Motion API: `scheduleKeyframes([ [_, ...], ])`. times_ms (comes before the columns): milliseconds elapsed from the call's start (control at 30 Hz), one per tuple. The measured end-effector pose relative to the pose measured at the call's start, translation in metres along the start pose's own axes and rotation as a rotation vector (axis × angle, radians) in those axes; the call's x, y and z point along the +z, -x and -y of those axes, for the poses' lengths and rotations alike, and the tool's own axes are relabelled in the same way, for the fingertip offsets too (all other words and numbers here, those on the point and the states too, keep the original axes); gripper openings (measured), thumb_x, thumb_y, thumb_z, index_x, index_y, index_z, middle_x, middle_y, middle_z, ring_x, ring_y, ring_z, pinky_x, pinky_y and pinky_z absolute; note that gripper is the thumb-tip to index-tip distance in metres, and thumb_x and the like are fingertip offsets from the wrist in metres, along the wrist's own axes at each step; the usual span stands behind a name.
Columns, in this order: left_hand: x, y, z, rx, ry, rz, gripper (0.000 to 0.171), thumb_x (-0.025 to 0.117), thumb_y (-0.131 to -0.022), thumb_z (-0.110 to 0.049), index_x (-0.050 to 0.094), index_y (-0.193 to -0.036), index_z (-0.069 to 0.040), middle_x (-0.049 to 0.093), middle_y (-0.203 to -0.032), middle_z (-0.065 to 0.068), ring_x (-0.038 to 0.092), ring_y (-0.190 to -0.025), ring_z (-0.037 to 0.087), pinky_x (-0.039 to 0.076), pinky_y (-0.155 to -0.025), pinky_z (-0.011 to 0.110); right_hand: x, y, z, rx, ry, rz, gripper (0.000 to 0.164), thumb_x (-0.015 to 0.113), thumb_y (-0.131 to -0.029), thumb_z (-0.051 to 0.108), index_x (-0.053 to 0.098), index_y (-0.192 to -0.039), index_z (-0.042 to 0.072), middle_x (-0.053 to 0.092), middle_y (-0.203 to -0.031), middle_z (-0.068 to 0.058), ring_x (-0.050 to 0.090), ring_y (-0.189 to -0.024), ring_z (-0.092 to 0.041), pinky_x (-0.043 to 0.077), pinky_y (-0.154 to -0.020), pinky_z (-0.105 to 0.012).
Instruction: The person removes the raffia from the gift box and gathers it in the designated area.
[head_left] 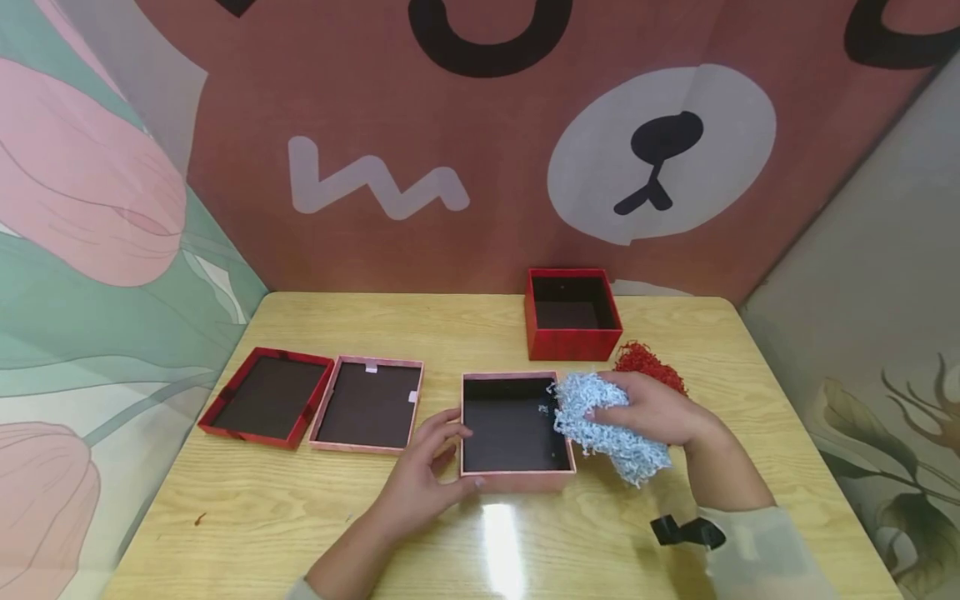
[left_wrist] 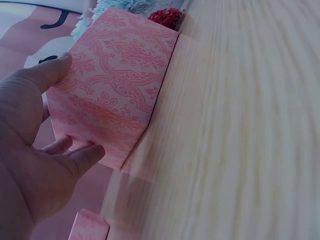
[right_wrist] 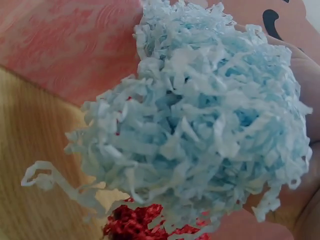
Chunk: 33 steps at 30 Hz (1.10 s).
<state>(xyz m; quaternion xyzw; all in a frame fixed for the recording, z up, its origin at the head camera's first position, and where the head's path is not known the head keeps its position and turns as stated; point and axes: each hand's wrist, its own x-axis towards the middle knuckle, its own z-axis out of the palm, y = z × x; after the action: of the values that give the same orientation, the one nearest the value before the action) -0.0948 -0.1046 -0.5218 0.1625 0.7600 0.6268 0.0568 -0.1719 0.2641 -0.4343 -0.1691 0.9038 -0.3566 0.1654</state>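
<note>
My right hand (head_left: 652,408) grips a bundle of light blue shredded paper (head_left: 611,429) at the right rim of a pink patterned box (head_left: 517,482). In the right wrist view the blue shredded paper (right_wrist: 200,110) fills most of the picture and hides the fingers. The box stands on the table with its dark inside facing up; a few blue shreds show in it. My left hand (head_left: 427,467) steadies the box at its left front corner, thumb on the front wall and fingers along the left side. The left wrist view shows this hand (left_wrist: 45,130) against the pink box (left_wrist: 115,75).
A pile of red shredded paper (head_left: 648,365) lies behind my right hand. A deep red box (head_left: 573,343) stands at the back near the wall. Left of the pink box are a shallow pink lid (head_left: 367,408) and a red lid (head_left: 262,400), insides up.
</note>
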Motion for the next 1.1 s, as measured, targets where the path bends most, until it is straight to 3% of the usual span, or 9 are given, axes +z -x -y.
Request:
scheduleKeyframes([
  [233, -0.012, 0.003, 0.000, -0.020, 0.010, 0.000, 0.057, 0.092, -0.080, -0.018, 0.064, -0.128, -0.030, 0.036, -0.162, 0.011, 0.045, -0.144, 0.032, 0.043, -0.113, 0.037, 0.010, -0.008, -0.012, 0.061, 0.005, -0.016, 0.083, 0.082, -0.086, 0.046, 0.052, -0.149, 0.000, 0.056, -0.146, -0.021, 0.052, -0.131, -0.042, 0.055, -0.098, -0.063],
  [400, -0.017, 0.005, -0.001, -0.031, -0.010, -0.005, 0.058, 0.092, -0.080, -0.015, 0.064, -0.128, -0.031, 0.037, -0.161, 0.006, 0.045, -0.144, 0.030, 0.043, -0.113, 0.036, 0.022, -0.016, -0.016, 0.091, 0.015, -0.034, 0.087, 0.080, -0.087, 0.049, 0.049, -0.151, -0.001, 0.054, -0.149, -0.022, 0.051, -0.134, -0.043, 0.053, -0.101, -0.064],
  [633, -0.023, 0.008, 0.001, -0.008, -0.029, -0.028, 0.058, 0.092, -0.079, -0.016, 0.064, -0.129, -0.027, 0.040, -0.159, 0.011, 0.045, -0.143, 0.035, 0.044, -0.112, 0.040, 0.043, -0.030, -0.018, 0.042, 0.124, -0.087, 0.075, 0.074, -0.094, 0.042, 0.051, -0.147, -0.007, 0.059, -0.142, -0.025, 0.057, -0.130, -0.043, 0.052, -0.104, -0.061],
  [933, -0.028, 0.008, -0.001, -0.005, -0.027, -0.023, 0.059, 0.092, -0.080, -0.019, 0.063, -0.130, -0.027, 0.039, -0.159, 0.015, 0.046, -0.142, 0.035, 0.042, -0.113, 0.044, 0.070, -0.050, -0.012, 0.096, 0.284, -0.140, 0.070, 0.072, -0.096, 0.037, 0.051, -0.145, -0.009, 0.064, -0.133, -0.028, 0.063, -0.122, -0.042, 0.053, -0.103, -0.058],
  [1100, -0.028, 0.008, -0.001, -0.005, -0.041, -0.020, 0.059, 0.092, -0.080, -0.018, 0.063, -0.130, -0.028, 0.040, -0.159, 0.012, 0.047, -0.142, 0.034, 0.043, -0.114, 0.043, 0.077, -0.052, -0.011, 0.126, 0.316, -0.185, 0.072, 0.072, -0.095, 0.038, 0.050, -0.147, -0.007, 0.062, -0.137, -0.028, 0.060, -0.127, -0.044, 0.051, -0.106, -0.058],
])
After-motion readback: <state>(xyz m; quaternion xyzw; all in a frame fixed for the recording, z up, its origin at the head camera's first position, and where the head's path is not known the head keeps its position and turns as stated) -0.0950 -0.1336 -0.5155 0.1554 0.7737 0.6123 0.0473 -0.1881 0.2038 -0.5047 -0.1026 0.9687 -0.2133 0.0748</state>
